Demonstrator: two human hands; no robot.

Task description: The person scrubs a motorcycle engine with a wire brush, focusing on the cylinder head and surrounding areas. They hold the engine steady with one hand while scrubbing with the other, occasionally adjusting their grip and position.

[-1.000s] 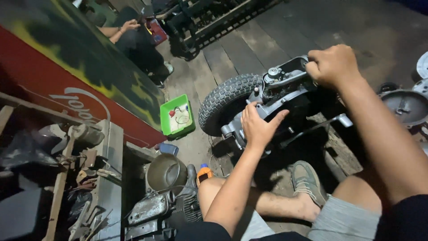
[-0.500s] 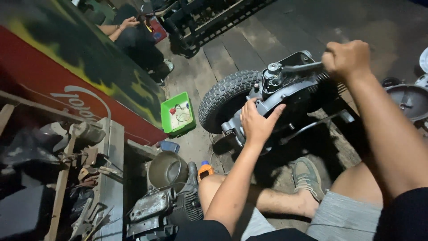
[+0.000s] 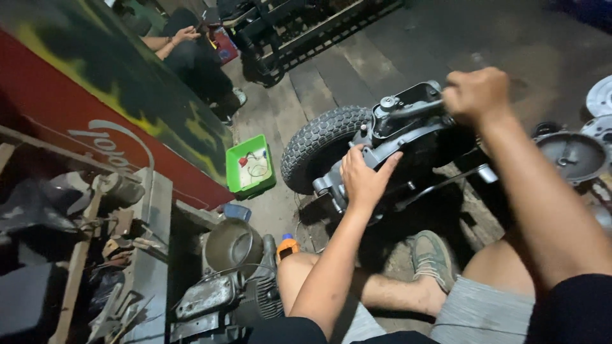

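A grey metal engine or gearbox assembly (image 3: 408, 137) with a small knobby tyre (image 3: 319, 146) lies on the floor in front of me. My left hand (image 3: 364, 178) presses flat on the assembly's near side, fingers spread. My right hand (image 3: 475, 95) is closed around the handle of a wrench (image 3: 414, 109), whose head sits on a fitting on top of the assembly. My bent legs and a grey shoe (image 3: 433, 258) are just below the assembly.
A green plastic tray (image 3: 250, 169) holds small parts left of the tyre. A metal pot (image 3: 233, 245), an engine block (image 3: 213, 296) and an orange-capped bottle (image 3: 288, 245) sit near my knee. Another person (image 3: 185, 48) sits at top left. Round metal covers (image 3: 574, 153) lie at right.
My right hand has swung the wrench handle from the left toward the upper right around the top fitting. My left hand stays pressed on the assembly.
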